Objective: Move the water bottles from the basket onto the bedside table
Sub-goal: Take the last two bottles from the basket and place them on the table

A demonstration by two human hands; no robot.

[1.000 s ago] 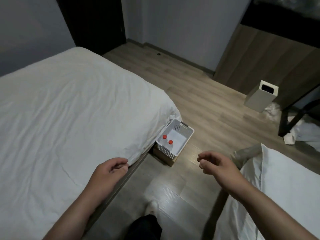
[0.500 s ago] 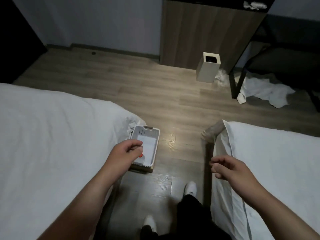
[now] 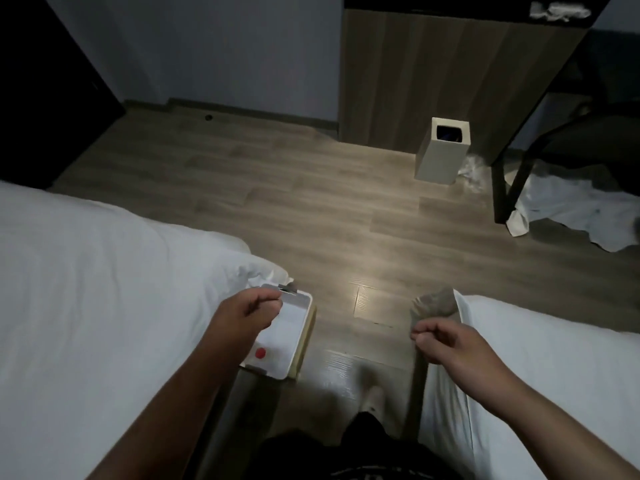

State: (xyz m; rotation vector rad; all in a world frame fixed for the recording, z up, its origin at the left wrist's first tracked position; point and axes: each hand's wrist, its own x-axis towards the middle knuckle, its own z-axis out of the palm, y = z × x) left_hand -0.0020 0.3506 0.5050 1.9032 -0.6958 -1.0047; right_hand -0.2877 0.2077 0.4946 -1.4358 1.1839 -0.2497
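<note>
A white plastic basket [image 3: 298,327] stands on a low wooden box on the floor, against the corner of the left bed. One red-capped water bottle [image 3: 260,353] shows in its near left corner, seen from above. My left hand [image 3: 242,315] hovers over the basket's left side with curled fingers and nothing visible in it; it hides part of the basket's inside. My right hand [image 3: 446,344] hangs in the aisle by the right bed's corner, fingers curled in, holding nothing. No bedside table is in view.
White beds flank a narrow wooden-floor aisle: left bed [image 3: 104,306], right bed [image 3: 554,375]. My shoe [image 3: 372,396] stands in the aisle. Farther off are a white bin [image 3: 443,150], a wooden cabinet [image 3: 450,64], black desk legs [image 3: 500,188] and crumpled white cloth [image 3: 571,209].
The view has swung right and down the aisle. My left hand has moved from the bed's edge to above the basket. Only one of the two red caps still shows.
</note>
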